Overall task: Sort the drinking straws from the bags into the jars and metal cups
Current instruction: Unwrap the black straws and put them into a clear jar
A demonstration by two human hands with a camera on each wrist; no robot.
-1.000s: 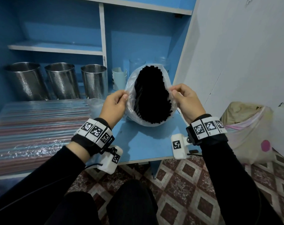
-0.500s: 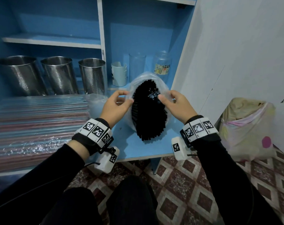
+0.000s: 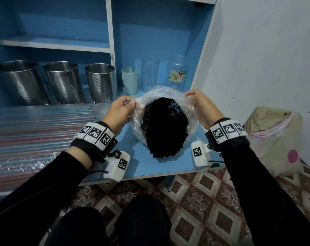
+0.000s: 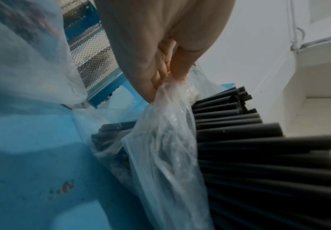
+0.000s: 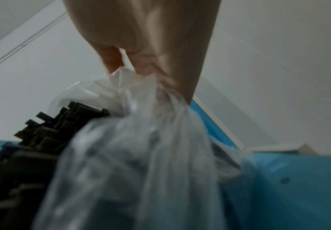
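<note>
Left hand (image 3: 118,112) and right hand (image 3: 203,108) each pinched the clear plastic bag (image 3: 192,110) of black drinking straws (image 3: 165,129) on the blue worktop (image 3: 168,167) — grip tight, fingertips hidden by film, the bag's base behind the straws.

Blue shelf (image 3: 170,164) under straw bags (image 3: 33,132)

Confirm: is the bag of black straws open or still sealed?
Open. The left hand and right hand pinch the clear bag apart at its mouth, and the black straws stick out bare.

left hand (image 3: 119,112), right hand (image 3: 203,108), fingers pinched
</note>
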